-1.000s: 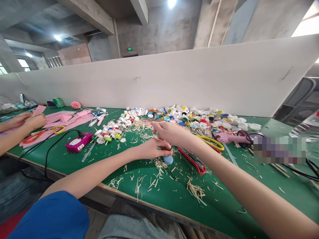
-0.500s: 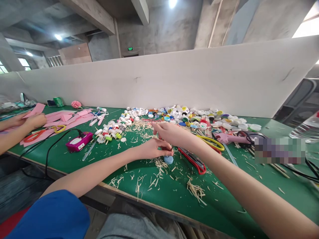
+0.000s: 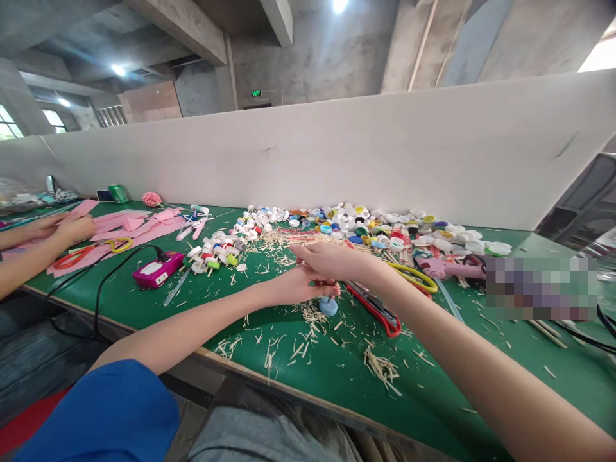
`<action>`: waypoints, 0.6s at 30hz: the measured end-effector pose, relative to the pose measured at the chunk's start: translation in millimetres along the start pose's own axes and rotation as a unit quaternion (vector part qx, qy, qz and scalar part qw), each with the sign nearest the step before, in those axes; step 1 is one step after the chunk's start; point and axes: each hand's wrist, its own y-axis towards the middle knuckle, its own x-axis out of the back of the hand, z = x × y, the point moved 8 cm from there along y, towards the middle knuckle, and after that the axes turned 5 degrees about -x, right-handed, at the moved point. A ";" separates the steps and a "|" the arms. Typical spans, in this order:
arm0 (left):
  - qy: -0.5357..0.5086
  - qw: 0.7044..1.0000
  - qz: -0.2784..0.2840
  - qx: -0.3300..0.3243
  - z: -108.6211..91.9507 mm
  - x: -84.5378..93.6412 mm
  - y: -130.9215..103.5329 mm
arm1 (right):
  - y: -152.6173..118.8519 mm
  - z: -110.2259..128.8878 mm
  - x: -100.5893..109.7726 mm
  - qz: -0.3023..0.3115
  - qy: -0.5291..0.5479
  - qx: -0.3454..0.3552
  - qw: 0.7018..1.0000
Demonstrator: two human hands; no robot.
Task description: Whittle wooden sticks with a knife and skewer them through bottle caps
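My left hand (image 3: 301, 286) is low over the green table, its fingertips pinched just above a light blue bottle cap (image 3: 328, 307); what is between them is too small to make out. Just beyond it, my right hand (image 3: 327, 260) reaches across, fingers pressed together and pointing left, anything in them hidden. Thin wood shavings (image 3: 312, 316) lie around the blue cap. To its right rests a red-handled cutter (image 3: 374, 309), partly behind my right forearm. A pile of mixed bottle caps (image 3: 344, 218) spreads beyond both hands.
Small cap pieces on sticks (image 3: 212, 251) and a magenta power box (image 3: 158, 269) with a black cable lie left. Another person's hands (image 3: 72, 228) hold pink paper at far left. A pink glue gun (image 3: 445, 267) is right. A white partition (image 3: 308, 160) stands behind.
The whole view has shifted slightly. My left fingers have tilted a little over the blue cap. The other person's hands still hold the pink paper.
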 end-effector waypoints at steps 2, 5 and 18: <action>0.008 1.000 -0.001 -0.004 1.4 -0.9 1.1 | -1.0 -3.3 0.2 0.018 0.017 -0.022 0.999; -0.010 1.000 -0.012 -0.018 -0.5 -2.3 2.0 | -3.6 -4.2 -0.8 0.049 0.036 -0.054 0.997; -0.048 0.999 -0.022 -0.003 -1.2 -2.4 0.5 | -3.7 7.8 -9.8 0.119 0.054 -0.101 0.986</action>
